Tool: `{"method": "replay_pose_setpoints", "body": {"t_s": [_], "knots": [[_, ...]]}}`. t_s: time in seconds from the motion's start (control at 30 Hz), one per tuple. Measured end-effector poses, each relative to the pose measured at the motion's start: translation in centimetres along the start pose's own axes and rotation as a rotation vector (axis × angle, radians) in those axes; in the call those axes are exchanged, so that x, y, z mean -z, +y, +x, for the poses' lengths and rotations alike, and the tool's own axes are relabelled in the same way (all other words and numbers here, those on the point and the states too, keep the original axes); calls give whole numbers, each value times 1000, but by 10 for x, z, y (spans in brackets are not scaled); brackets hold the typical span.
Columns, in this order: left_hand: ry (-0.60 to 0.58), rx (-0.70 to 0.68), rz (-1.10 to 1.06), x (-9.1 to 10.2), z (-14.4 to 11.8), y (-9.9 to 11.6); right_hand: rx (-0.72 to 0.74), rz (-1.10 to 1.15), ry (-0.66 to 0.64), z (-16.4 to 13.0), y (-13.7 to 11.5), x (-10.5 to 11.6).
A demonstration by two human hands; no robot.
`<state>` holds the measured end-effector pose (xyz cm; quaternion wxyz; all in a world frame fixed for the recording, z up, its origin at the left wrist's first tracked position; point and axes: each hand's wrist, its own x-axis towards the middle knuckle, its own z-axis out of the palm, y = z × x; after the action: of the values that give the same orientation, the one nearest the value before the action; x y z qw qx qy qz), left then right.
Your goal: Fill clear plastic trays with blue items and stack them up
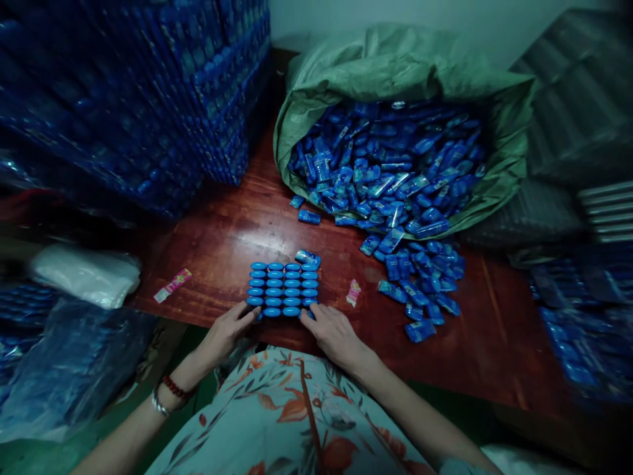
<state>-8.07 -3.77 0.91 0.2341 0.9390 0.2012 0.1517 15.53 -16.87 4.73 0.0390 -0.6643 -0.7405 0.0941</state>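
Loosely, the green sack (pixel 386 76) gapes, full of blue packs (pixel 386 165).

This looks like a packing workshop: tall stacks of blue wrapped packs (pixel 212 92) rise at the far left, an open green sack (pixel 386 74) full of small blue packets (pixel 368 173) sits on the wooden worktable (pixel 494 349), and more packs (pixel 568 336) crowd the right.

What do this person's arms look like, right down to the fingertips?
The fingers are ungloved and both forearms are bare. The left wrist wears a dark red beaded bracelet and a silver-coloured bangle; no jewellery shows on the right wrist.
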Motion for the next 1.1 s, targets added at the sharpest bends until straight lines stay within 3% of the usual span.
{"method": "replay_pose_setpoints", "body": {"t_s": [0.17,0.33,0.43,0.5,0.7,0.8,0.93,1.03,1.1], "knots": [[94,-40,170,-7,-7,-3,-61,33,80,-3,8,-11],[279,47,236,-11,-12,-1,23,397,124,1,26,-21],[335,97,226,-7,0,5,60,503,167,7,35,-25],[306,144,212,-6,18,10,69,506,175,9,38,-29],[61,236,267,-13,65,14,68,516,288,8,39,-42],[47,233,265,-14,68,12,58,448,305,7,35,-39],[92,213,298,-15,66,13,-13,116,401,6,18,-34],[162,191,368,-21,66,13,-92,-14,584,5,10,-47],[230,184,425,-30,66,9,-159,-21,617,6,14,-60]]}}
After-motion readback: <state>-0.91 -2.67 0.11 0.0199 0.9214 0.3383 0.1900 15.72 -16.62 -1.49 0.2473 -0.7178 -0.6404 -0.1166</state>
